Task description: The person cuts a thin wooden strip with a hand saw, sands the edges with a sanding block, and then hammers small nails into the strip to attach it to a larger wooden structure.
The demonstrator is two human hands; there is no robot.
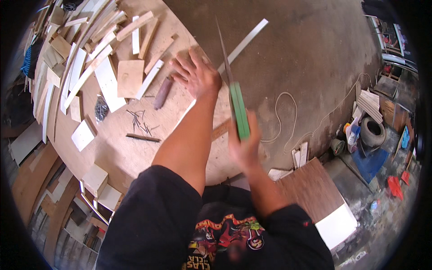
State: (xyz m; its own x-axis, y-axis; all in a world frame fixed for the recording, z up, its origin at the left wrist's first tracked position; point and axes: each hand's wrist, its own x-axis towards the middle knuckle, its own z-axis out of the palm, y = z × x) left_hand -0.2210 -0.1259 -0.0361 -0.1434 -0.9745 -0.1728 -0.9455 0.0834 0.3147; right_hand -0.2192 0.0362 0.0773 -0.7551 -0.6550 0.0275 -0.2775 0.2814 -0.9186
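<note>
My left hand [195, 76] presses down at the workbench edge, fingers spread, over a long white strip [247, 37] that extends beyond the bench. My right hand [243, 139], slightly blurred, is closed on the green handle of a saw [239, 109]; the narrow-looking blade points away from me, beside the strip and just right of my left hand. A tool with a worn purplish handle [163, 92] lies left of my left wrist, near scattered nails [139, 121] and a short dark rod [143, 137].
The plywood bench [117, 148] carries several wood offcuts [130, 78] and a bag of dark fasteners [101, 108]. A cord [292, 112] snakes over the floor. At right are a tyre [373, 130], a brown board [306, 182] and assorted clutter.
</note>
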